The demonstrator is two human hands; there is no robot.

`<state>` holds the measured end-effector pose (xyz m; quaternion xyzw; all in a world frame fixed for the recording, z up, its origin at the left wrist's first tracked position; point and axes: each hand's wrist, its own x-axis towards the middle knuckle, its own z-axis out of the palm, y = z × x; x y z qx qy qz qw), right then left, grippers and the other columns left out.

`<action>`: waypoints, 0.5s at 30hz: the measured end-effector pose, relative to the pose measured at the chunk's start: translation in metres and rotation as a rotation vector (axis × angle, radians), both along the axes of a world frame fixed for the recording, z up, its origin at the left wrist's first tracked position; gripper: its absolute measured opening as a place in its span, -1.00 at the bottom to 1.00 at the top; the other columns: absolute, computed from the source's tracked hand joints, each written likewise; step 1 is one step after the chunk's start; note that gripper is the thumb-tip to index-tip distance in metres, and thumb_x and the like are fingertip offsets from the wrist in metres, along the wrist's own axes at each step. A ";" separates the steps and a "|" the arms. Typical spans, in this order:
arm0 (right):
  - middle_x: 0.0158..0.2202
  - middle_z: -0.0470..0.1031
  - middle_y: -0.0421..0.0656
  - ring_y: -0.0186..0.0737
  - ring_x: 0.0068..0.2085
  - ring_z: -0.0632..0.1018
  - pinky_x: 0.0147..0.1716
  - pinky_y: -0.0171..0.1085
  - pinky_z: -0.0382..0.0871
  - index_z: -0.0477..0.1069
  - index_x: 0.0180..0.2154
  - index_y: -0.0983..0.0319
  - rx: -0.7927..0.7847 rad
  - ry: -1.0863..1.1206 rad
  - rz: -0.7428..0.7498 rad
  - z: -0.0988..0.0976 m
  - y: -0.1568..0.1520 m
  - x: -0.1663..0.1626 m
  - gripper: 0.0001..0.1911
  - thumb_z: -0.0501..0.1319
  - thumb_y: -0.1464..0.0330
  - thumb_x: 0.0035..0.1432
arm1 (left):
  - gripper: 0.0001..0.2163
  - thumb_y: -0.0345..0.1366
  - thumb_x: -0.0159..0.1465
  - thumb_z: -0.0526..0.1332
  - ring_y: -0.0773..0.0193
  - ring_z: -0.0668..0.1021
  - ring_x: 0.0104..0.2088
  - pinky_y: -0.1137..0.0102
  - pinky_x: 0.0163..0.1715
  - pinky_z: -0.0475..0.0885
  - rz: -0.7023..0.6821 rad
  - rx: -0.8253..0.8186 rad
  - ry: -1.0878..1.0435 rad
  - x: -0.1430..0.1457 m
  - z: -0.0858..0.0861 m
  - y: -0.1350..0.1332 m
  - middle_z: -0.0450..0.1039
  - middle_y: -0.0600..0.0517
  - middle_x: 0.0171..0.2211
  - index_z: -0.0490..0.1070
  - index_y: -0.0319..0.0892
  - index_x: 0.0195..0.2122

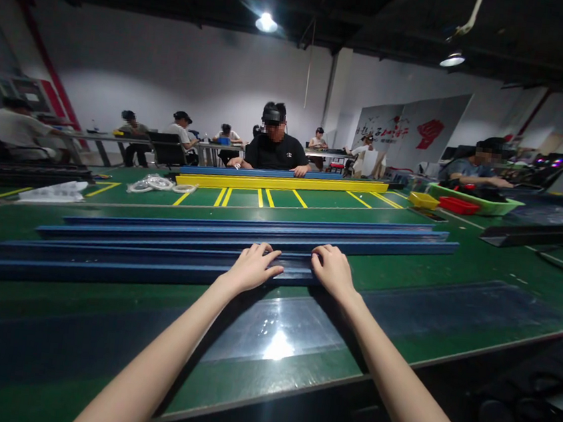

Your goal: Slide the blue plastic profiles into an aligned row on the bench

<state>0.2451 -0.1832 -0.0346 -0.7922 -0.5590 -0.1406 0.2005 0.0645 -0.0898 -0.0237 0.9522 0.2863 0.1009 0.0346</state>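
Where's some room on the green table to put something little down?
The green table looks mostly bare right of the right hand, bordered by the blue channels and black rail. Smaller gaps lie among yellow lines beside the yellow bar. It's crowded by the left hand, where channels lie close together, and around the green basket.

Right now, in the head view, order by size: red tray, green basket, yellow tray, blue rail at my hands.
1. Blue rail
2. Green basket
3. Red tray and yellow tray: too alike to rank
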 end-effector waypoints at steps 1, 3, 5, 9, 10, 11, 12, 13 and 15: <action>-0.23 0.43 -0.12 -0.26 -0.17 0.37 -0.20 -0.33 0.13 0.40 -0.28 0.22 -0.003 0.012 -0.018 0.000 -0.001 0.003 -0.70 -0.07 0.34 0.14 | -0.56 -0.01 0.21 -0.08 0.11 0.26 -0.02 0.24 -0.07 0.19 0.006 -0.011 0.009 -0.001 0.001 0.002 0.19 -0.04 -0.02 0.17 -0.04 0.07; -0.24 0.43 -0.11 -0.26 -0.17 0.36 -0.21 -0.33 0.14 0.41 -0.29 0.22 -0.010 0.024 -0.037 -0.001 -0.002 0.007 -0.71 -0.06 0.34 0.13 | -0.57 -0.01 0.20 -0.05 0.10 0.26 -0.03 0.24 -0.08 0.20 0.022 -0.025 0.025 0.000 0.004 0.004 0.20 -0.05 -0.03 0.19 -0.03 0.05; -0.23 0.42 -0.11 -0.25 -0.16 0.36 -0.21 -0.32 0.14 0.40 -0.29 0.21 -0.015 0.014 -0.037 -0.002 -0.002 0.007 -0.73 -0.05 0.34 0.12 | -0.59 -0.03 0.20 -0.05 0.10 0.26 -0.03 0.24 -0.09 0.21 0.033 -0.019 0.022 0.005 0.006 0.003 0.20 -0.06 -0.05 0.24 -0.05 0.01; -0.23 0.41 -0.09 -0.22 -0.15 0.34 -0.20 -0.29 0.13 0.38 -0.28 0.22 -0.019 -0.022 -0.041 -0.003 0.000 0.000 -0.74 -0.05 0.35 0.11 | -0.62 -0.07 0.24 -0.09 0.12 0.27 -0.04 0.25 -0.09 0.22 0.008 0.007 -0.019 0.020 0.006 -0.009 0.21 -0.06 -0.06 0.26 -0.08 -0.01; -0.23 0.40 -0.08 -0.21 -0.15 0.33 -0.21 -0.28 0.13 0.38 -0.28 0.22 -0.020 -0.028 -0.042 -0.003 0.000 -0.002 -0.74 -0.05 0.35 0.11 | -0.62 -0.07 0.24 -0.09 0.12 0.27 -0.05 0.25 -0.09 0.22 -0.001 0.016 -0.026 0.024 0.006 -0.012 0.21 -0.06 -0.07 0.25 -0.08 -0.01; -0.23 0.40 -0.08 -0.20 -0.15 0.33 -0.21 -0.28 0.13 0.38 -0.28 0.22 -0.022 -0.033 -0.040 -0.004 0.001 -0.004 -0.74 -0.06 0.36 0.11 | -0.62 -0.06 0.24 -0.09 0.12 0.27 -0.05 0.25 -0.09 0.22 -0.006 0.028 -0.033 0.028 0.005 -0.015 0.21 -0.06 -0.07 0.24 -0.08 0.00; -0.23 0.40 -0.07 -0.20 -0.15 0.33 -0.21 -0.27 0.13 0.38 -0.28 0.22 -0.024 -0.037 -0.036 -0.004 0.001 -0.006 -0.74 -0.06 0.36 0.12 | -0.61 -0.06 0.24 -0.09 0.11 0.28 -0.05 0.24 -0.10 0.22 -0.007 0.041 -0.037 0.031 0.004 -0.018 0.22 -0.07 -0.07 0.22 -0.08 0.01; -0.23 0.40 -0.07 -0.20 -0.15 0.33 -0.22 -0.27 0.13 0.38 -0.28 0.23 -0.024 -0.041 -0.030 -0.004 0.001 -0.008 -0.73 -0.06 0.36 0.12 | -0.60 -0.05 0.23 -0.09 0.10 0.28 -0.05 0.24 -0.10 0.22 -0.003 0.053 -0.040 0.034 0.002 -0.020 0.22 -0.07 -0.07 0.22 -0.08 0.02; -0.23 0.40 -0.06 -0.19 -0.15 0.33 -0.22 -0.27 0.13 0.38 -0.28 0.22 -0.022 -0.036 -0.006 -0.004 0.001 -0.009 -0.73 -0.07 0.36 0.12 | -0.59 -0.03 0.23 -0.08 0.09 0.27 -0.05 0.23 -0.10 0.22 0.015 0.072 -0.036 0.038 0.000 -0.022 0.22 -0.08 -0.06 0.21 -0.09 0.03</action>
